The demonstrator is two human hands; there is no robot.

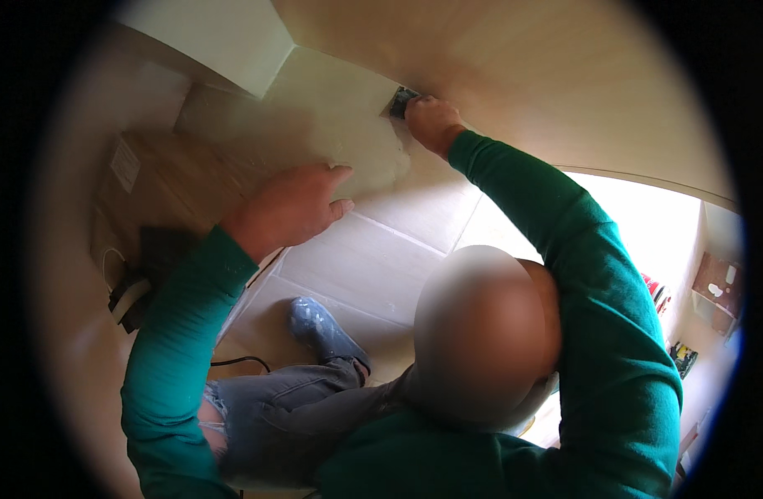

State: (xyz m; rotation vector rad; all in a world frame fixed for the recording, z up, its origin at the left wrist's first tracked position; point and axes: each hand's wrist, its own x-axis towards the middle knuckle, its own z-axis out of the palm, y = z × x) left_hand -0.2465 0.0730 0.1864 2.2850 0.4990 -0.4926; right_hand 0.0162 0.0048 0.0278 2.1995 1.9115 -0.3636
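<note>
Reaching up and away, my right hand (434,125) grips a small dark, flat-looking tool (403,101). It rests against the pale surface (348,100) close to the edge of the large beige panel (515,75); I cannot make out its exact kind. The hand partly covers it. Around and below the tool, that surface carries a smeared, lighter patch (386,162). My left hand (290,208) hovers nearer to me and to the left, with nothing in it. Its thumb and a finger are spread apart.
Large pale tiles (365,262) with light joints lie below my hands. On the left stand a brown cardboard-like sheet (161,179) with a label and a dark device with a cable (130,295). My shoe (319,328) rests on the tiles. Various items (685,358) line the right side.
</note>
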